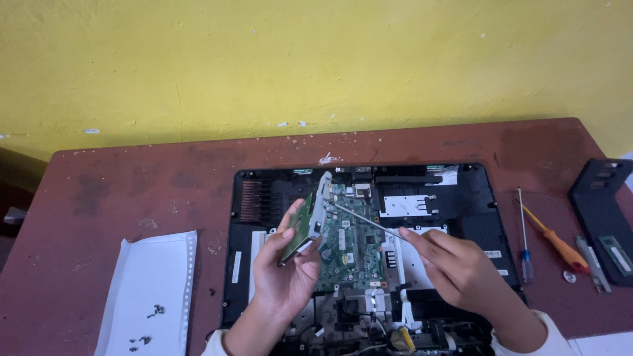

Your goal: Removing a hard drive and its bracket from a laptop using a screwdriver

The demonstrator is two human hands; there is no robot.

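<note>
Centre frame, your left hand (285, 264) grips a small drive in a metal bracket (306, 221), tilted up on edge so its side faces the tool. Your right hand (455, 264) pinches a long screwdriver (366, 221), tip at the bracket's upper side (likely on a side screw, too small to confirm). Both hover over the opened black chassis (484, 217) and its green mainboard (349, 250). Lower left: white paper (148, 277) with loose screws (148, 326). Right: blue screwdriver (525, 237), orange screwdriver (560, 247), black stand piece (597, 198), all well apart. Nothing blocks the tool.
</note>
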